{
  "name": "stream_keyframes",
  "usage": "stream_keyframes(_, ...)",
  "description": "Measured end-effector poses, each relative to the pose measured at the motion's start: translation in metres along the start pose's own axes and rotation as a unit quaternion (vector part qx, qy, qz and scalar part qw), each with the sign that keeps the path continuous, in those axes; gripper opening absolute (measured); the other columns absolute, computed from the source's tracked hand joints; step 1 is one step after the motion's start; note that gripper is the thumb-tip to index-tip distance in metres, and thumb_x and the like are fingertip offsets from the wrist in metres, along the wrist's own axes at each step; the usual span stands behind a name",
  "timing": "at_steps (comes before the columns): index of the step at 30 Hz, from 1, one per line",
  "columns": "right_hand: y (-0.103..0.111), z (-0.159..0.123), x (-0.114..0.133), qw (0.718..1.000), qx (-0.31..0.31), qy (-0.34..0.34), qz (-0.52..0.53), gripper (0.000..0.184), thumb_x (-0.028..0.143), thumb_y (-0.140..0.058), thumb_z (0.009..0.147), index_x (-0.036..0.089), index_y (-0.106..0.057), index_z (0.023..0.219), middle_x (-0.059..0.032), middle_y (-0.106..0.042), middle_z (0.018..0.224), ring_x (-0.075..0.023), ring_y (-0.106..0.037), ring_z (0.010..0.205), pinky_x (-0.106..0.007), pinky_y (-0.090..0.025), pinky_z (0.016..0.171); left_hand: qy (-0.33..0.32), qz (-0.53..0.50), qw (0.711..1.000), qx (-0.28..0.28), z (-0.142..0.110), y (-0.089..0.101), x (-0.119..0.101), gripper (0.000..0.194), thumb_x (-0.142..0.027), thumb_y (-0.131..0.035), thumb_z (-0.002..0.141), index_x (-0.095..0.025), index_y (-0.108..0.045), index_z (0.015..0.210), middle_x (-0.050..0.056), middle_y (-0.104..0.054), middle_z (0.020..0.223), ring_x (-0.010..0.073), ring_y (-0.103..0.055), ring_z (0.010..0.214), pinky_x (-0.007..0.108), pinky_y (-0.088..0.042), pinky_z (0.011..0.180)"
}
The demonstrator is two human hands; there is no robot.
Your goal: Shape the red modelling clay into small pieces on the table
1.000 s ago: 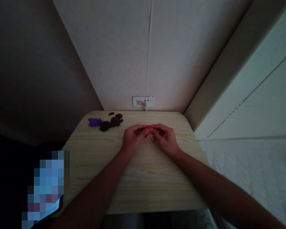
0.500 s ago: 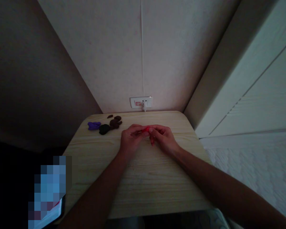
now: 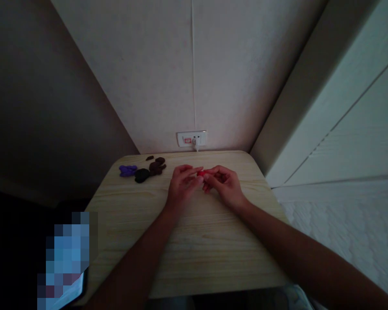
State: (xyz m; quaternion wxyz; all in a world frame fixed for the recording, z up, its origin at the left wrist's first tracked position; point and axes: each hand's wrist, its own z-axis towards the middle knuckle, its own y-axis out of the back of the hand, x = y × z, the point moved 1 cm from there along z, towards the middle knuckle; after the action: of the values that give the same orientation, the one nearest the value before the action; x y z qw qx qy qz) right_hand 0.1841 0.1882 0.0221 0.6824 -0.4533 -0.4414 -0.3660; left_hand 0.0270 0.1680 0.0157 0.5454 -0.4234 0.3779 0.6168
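A small lump of red modelling clay (image 3: pixel 201 173) is pinched between both hands above the wooden tabletop. My right hand (image 3: pixel 224 183) grips it from the right with thumb and index finger, the other fingers curled beneath. From the left, my left hand (image 3: pixel 182 185) has its thumb against the near side of the clay and its fingers stretched along the far side. Fingertips cover much of the lump, so its full shape is hidden. To the left of my hands lie purple clay (image 3: pixel 128 171), black clay (image 3: pixel 142 175) and several brown clay pieces (image 3: pixel 156 168).
The light wooden table (image 3: pixel 187 258) has rounded far corners and meets the wall. Just above its back edge is a wall socket (image 3: pixel 191 138) with a white plug in it. A lit screen (image 3: pixel 71 292), partly blurred out, is at the lower left. A pale cabinet (image 3: pixel 342 116) stands right.
My left fingers have straightened and loosened around the red clay. The red bit hanging below my right fingers shows less now. The other clay pieces have stayed put.
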Motion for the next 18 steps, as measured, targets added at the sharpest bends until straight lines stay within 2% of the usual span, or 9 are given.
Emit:
stream_keyframes(2,0.001,0.0,0.003,1.0,0.011,0.018,-0.012,0.031,0.041,-0.087,0.074,0.017,-0.07,0.087,-0.0011,-0.074,0.07,-0.0135,-0.067,0.055,-0.027,-0.06,0.054,0.007,0.038,0.999,0.009,-0.001,0.002,0.0,0.035,-0.038,-0.078,0.081,-0.025,-0.078,0.114,0.007,-0.068,0.104,0.0165,-0.067,0.092,0.028,-0.058,0.08)
stream_keyframes(4,0.0,-0.001,0.006,0.999,0.028,0.029,-0.022,0.03,0.041,-0.085,0.076,0.017,-0.072,0.089,-0.0015,-0.074,0.071,-0.0138,-0.068,0.058,-0.028,-0.06,0.056,0.023,0.033,0.999,0.032,-0.002,0.002,0.0,0.041,-0.04,-0.075,0.084,-0.023,-0.075,0.121,0.006,-0.072,0.094,0.0156,-0.067,0.082,0.028,-0.058,0.076)
stream_keyframes(9,-0.001,-0.003,0.008,0.998,0.046,0.028,-0.033,0.028,0.042,-0.082,0.079,0.018,-0.07,0.087,-0.001,-0.071,0.068,-0.0143,-0.069,0.062,-0.029,-0.06,0.061,0.015,0.01,1.0,0.024,-0.006,0.0,-0.007,0.035,-0.039,-0.072,0.087,-0.019,-0.077,0.115,0.01,-0.077,0.109,0.0198,-0.072,0.093,0.031,-0.059,0.085)
stream_keyframes(15,0.0,-0.003,-0.001,1.0,0.014,0.012,-0.021,0.04,0.042,-0.089,0.069,0.02,-0.057,0.075,0.0011,-0.07,0.064,-0.012,-0.065,0.054,-0.026,-0.057,0.056,-0.025,0.042,0.999,0.023,-0.01,-0.006,-0.009,0.027,-0.032,-0.071,0.088,-0.02,-0.079,0.111,0.009,-0.078,0.1,0.0202,-0.072,0.089,0.03,-0.059,0.08)
stream_keyframes(18,0.001,-0.004,-0.005,1.0,0.008,0.001,-0.019,0.041,0.043,-0.089,0.068,0.02,-0.056,0.075,0.0023,-0.069,0.061,-0.0131,-0.066,0.053,-0.027,-0.058,0.054,-0.037,0.069,0.997,0.018,-0.011,-0.008,-0.008,0.027,-0.031,-0.069,0.089,-0.021,-0.079,0.112,0.009,-0.078,0.102,0.0208,-0.072,0.09,0.031,-0.058,0.08)
